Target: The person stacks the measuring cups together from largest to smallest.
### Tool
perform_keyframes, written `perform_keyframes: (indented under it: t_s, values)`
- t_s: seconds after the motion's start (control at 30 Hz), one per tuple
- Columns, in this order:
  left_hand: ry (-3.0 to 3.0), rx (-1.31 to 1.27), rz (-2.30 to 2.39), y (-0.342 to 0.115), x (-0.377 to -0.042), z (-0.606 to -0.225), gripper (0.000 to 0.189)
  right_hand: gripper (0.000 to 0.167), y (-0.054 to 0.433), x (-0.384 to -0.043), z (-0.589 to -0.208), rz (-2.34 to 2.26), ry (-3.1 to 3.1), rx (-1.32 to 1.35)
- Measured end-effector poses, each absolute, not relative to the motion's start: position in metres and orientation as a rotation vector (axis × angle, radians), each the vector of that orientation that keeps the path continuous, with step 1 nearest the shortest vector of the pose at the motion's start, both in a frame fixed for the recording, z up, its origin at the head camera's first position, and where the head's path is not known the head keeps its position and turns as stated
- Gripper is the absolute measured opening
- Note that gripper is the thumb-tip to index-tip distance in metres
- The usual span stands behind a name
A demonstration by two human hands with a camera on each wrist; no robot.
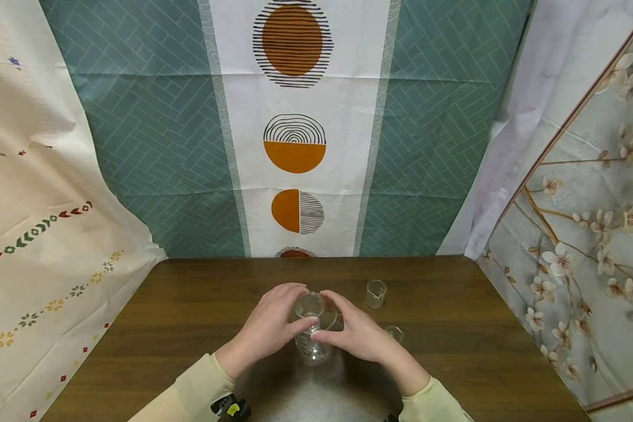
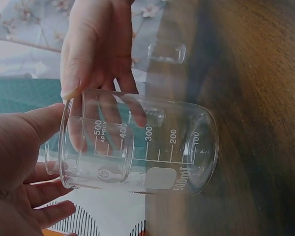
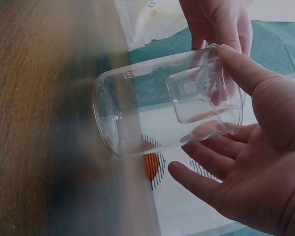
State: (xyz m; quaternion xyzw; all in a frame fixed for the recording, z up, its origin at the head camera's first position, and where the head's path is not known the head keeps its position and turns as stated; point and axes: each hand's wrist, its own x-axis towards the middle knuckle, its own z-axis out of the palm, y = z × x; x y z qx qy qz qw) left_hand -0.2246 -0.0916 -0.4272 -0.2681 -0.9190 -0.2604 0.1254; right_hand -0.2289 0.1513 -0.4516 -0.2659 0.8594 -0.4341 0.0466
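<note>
A large clear glass beaker (image 1: 312, 351) stands upright on the table, its 500 ml scale readable in the left wrist view. Nested in its upper part is a smaller beaker (image 3: 191, 101), whose base hangs above the large one's bottom. My left hand (image 1: 274, 319) pinches at the rims from the left, thumb in front and fingers behind, seemingly on the smaller beaker. From the right, my right hand (image 1: 356, 331) holds the large beaker near its rim, thumb at the rim and fingers along the far side. Clear glass makes exact contact hard to see.
A small glass beaker (image 1: 375, 295) stands to the right, behind my right hand. Another small glass (image 1: 395, 335) is nearer, partly hidden by that hand. The brown wooden table (image 1: 200, 305) ends at a patterned curtain (image 1: 295, 176) at the back.
</note>
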Motion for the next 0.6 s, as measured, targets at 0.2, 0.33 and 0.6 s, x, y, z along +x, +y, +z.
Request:
perform_keyframes:
  t_s: [0.2,0.33,0.6]
  values:
    - [-2.685,-0.783,-0.768,-0.0918,-0.2257,-0.4279,0.055,0.085,0.1511,-0.2301,-0.4524,-1.333,2.616,-0.813]
    - [-2.690,-0.782,-0.776,-0.0918,-0.2267,-0.4279,0.054,0.084,0.1511,-0.2300,-0.4520,-1.334,2.612,-0.809]
    - [-2.706,-0.771,-0.803,-0.0917,-0.2285,-0.4274,0.055,0.086,0.1513,-0.2296,-0.4513,-1.322,2.615,-0.799]
